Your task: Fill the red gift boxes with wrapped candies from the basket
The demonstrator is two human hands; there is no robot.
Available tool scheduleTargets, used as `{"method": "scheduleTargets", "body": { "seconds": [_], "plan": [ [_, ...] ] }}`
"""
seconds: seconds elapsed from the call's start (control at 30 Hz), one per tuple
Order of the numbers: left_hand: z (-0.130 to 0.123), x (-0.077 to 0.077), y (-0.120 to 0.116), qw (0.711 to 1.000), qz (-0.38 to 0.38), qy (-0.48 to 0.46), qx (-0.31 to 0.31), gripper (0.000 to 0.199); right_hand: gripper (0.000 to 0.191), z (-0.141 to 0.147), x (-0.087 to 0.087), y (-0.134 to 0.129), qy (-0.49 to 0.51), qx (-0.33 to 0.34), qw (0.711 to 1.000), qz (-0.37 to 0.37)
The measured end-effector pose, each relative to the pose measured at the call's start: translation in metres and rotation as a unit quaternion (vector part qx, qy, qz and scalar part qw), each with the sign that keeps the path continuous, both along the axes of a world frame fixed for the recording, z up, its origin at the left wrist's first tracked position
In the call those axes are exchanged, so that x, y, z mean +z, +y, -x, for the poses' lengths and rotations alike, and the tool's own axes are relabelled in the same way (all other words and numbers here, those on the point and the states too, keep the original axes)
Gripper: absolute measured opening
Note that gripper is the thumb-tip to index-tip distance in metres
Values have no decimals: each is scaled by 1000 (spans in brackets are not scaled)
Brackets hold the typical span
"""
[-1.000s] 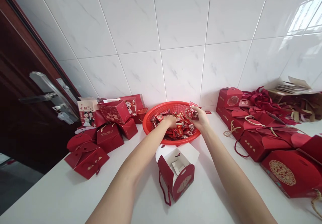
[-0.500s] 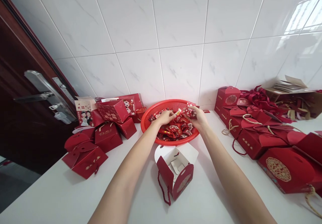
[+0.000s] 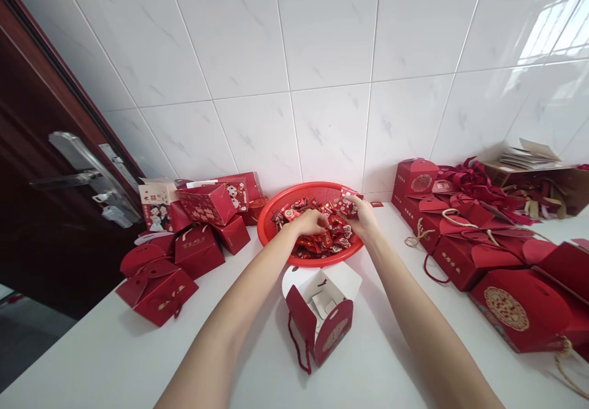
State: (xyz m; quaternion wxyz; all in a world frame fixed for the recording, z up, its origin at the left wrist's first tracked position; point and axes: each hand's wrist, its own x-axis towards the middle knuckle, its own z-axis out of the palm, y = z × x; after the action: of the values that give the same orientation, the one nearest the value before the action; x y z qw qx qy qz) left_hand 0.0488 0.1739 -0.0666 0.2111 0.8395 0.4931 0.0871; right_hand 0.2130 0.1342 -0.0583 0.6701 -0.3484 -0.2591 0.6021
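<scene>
A red plastic basket (image 3: 270,242) stands against the wall, holding many red-wrapped candies (image 3: 322,246). My left hand (image 3: 313,221) reaches down into the pile, its fingers curled together; whatever they pinch is hidden. At the basket's right rim, my right hand (image 3: 365,217) is closed on a red dotted candy packet (image 3: 344,204). In front of the basket sits an open red gift box (image 3: 338,332) with a white inside and a dark red cord handle. A white folded piece lies within it.
Several red gift boxes (image 3: 197,252) are piled on the left beside a dark door with a metal handle (image 3: 87,170). More red boxes (image 3: 469,262) line the right, near red ribbons (image 3: 473,182) and a cardboard box (image 3: 565,188). White tiles rise behind.
My left hand has moved slightly right and down into the candies. The yellow-and-white piece at its fingertips no longer shows. My right hand stays nearly still with its packet.
</scene>
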Motion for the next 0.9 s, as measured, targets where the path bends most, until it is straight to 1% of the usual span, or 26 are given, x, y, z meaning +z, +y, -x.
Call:
{"method": "scheduleTargets", "body": {
  "seconds": [0.03,0.1,0.23,0.33,0.47,0.6,0.73,0.9],
  "plan": [
    [-2,-1,0,1000,14,22,-12,20,11,0,0,0,-1,-2,1000,3],
    [-5,-3,0,997,28,75,-23,35,10,1,0,0,-2,-2,1000,8],
    [-11,-5,0,986,24,165,-29,64,11,0,-1,1,-2,-7,1000,7],
    [-14,-6,-1,978,7,208,-33,70,12,0,-3,2,-9,-5,1000,8],
    [-18,-3,-4,977,3,210,-36,69,15,0,-5,3,-12,2,1000,3],
    [-20,-1,-6,974,10,223,-33,68,13,0,-4,4,-11,0,1000,1],
    [-21,-1,-5,978,10,207,-3,53,12,0,-3,5,-11,-9,1000,12],
    [-20,1,0,980,31,194,8,34,13,0,-5,8,-5,-11,1000,7]
  ]
}}
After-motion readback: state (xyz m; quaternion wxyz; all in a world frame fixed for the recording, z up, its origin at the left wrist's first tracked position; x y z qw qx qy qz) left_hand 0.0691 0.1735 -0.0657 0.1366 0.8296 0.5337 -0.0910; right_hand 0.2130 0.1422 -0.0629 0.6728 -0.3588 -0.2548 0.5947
